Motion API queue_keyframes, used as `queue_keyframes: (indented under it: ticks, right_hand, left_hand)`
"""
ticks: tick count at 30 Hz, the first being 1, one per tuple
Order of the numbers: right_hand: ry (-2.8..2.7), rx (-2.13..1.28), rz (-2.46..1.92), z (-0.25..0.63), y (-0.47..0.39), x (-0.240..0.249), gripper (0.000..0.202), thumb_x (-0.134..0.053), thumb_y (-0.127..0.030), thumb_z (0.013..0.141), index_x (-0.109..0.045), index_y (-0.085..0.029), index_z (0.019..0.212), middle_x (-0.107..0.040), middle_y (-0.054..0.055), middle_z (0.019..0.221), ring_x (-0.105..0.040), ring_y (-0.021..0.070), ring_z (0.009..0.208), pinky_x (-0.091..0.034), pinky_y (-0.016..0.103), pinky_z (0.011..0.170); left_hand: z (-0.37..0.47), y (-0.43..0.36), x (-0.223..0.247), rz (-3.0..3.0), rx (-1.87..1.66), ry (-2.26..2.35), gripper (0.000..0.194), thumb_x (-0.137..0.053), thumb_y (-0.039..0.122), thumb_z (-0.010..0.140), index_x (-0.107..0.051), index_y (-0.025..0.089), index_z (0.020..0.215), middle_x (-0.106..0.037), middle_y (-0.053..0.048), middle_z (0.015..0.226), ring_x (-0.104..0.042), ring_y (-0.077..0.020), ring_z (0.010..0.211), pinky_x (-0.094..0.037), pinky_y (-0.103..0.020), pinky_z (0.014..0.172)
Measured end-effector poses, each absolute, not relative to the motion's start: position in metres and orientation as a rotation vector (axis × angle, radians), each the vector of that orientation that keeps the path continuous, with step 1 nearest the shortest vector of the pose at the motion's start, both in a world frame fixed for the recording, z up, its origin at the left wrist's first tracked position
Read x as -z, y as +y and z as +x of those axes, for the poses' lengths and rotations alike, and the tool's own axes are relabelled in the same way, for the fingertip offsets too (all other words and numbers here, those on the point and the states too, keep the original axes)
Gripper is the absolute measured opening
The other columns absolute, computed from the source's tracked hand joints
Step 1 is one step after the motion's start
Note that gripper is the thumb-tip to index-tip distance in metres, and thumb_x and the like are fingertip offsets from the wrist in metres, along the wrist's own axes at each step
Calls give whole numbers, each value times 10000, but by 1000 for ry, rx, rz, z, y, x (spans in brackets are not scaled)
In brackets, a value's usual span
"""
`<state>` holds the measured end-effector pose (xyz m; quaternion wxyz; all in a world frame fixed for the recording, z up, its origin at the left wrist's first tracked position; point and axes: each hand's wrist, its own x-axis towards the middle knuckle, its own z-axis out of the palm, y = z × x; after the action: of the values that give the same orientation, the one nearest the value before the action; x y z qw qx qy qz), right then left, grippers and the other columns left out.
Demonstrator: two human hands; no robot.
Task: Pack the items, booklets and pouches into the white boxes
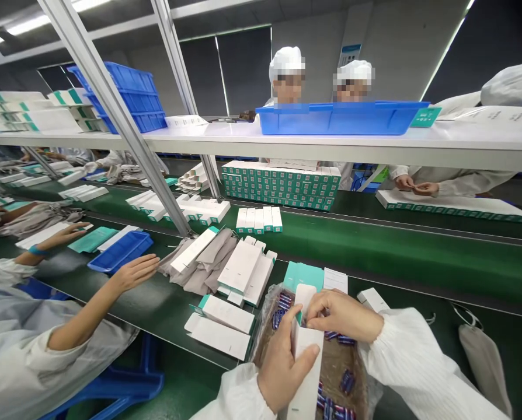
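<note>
My left hand (pixel 282 366) is wrapped round a long white carton (pixel 307 373), thumb on its front face. The carton's top end is open, with its flap (pixel 305 294) raised. At that end, the fingers of my right hand (pixel 337 314) are pinched together; what they hold, if anything, is hidden. Beneath both hands lies a plastic-lined tray (pixel 337 373) with loose batteries (pixel 347 382) in dark blue and red wrappers. Left of it rest white cartons (pixel 226 315), some with open teal-edged ends. Teal leaflets (pixel 303 274) and a white printed sheet (pixel 336 280) lie behind.
Grey cloth pouches (pixel 204 262) and a blue tray (pixel 121 251) lie to the left, beside a co-worker's hand (pixel 136 272). A green conveyor (pixel 375 245) runs behind, carrying stacked cartons (pixel 282 185). Overhead, a white shelf (pixel 226 140) holds blue bins. A grey pouch (pixel 484 361) lies right.
</note>
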<state>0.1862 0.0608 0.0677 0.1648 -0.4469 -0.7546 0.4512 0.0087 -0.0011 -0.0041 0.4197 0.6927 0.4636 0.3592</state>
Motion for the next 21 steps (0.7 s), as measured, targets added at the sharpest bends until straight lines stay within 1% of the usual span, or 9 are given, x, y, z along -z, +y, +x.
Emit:
queue_keyframes:
  ticks: [3,5,7,8,10,13,17,19,21]
  right_hand:
    - [-1593,-1340,-1220,188,46,-51,173,-661,-404,731,-688,-233,722,-684,13,802,-610,197,808,-459,311,769]
    - [-1135,-1452,-1188,185,34,-34,264,-631,-489,751,-667,-267,889,-684,4,920,-617,202,898,-478,329,809]
    - [-823,-1651,-1116,174,21,-18,393,-576,-550,771,-637,-275,1045,-675,23,1075,-591,231,1058,-475,372,890]
    - [-727,-1766,-1089,167,16,-12,445,-560,-570,768,-639,-252,1069,-674,46,1109,-573,255,1110,-469,399,920]
    - [-625,-1882,-1078,152,9,-5,470,-583,-569,731,-676,-205,1012,-693,81,1087,-564,299,1138,-460,435,954]
    - [-728,-1710,-1177,145,6,-6,459,-659,-541,671,-694,-226,1002,-684,66,1131,-536,318,1179,-437,440,1000]
    - [-1337,-1393,-1274,164,9,-11,427,-625,-552,741,-709,-260,1041,-606,64,1268,-461,299,1258,-320,447,1100]
    - [-1500,-1365,-1252,173,12,-13,410,-633,-537,747,-718,-248,1024,-604,84,1267,-470,301,1249,-298,465,1109]
    - [-1469,-1412,-1226,176,14,-18,443,-662,-544,718,-709,-233,1029,-622,101,1239,-501,303,1218,-330,469,1088]
  left_hand:
    - [5,0,0,1794,-909,1107,452,-518,331,836,-388,201,1249,-526,-117,1256,-498,-257,1174,-372,-410,992]
    - [4,2,-5,1797,-889,1084,344,-508,340,843,-455,201,1153,-572,-94,1114,-554,-237,1043,-415,-384,915]
    - [5,3,-7,1795,-861,1063,297,-488,364,855,-476,193,1098,-577,-86,1035,-567,-226,965,-428,-369,864]
    - [6,3,-7,1796,-853,1052,295,-471,381,864,-476,189,1088,-576,-89,1024,-566,-225,953,-427,-370,858]
    - [9,3,-2,1794,-854,1029,299,-439,418,879,-474,186,1064,-575,-92,1010,-564,-227,942,-422,-375,856]
    - [13,3,11,1640,-947,1006,379,-496,490,843,-413,195,1067,-576,-92,1012,-577,-226,928,-434,-377,848]
    - [17,5,18,1327,-1012,1029,553,-625,514,759,-317,211,1104,-593,-109,1039,-604,-239,945,-463,-379,837]
    - [17,8,13,1356,-927,1058,508,-643,465,757,-360,214,1097,-617,-113,1042,-609,-256,959,-463,-393,842]
    - [16,11,5,1444,-850,1065,433,-666,407,743,-437,234,1068,-640,-94,1044,-613,-270,966,-465,-394,839]
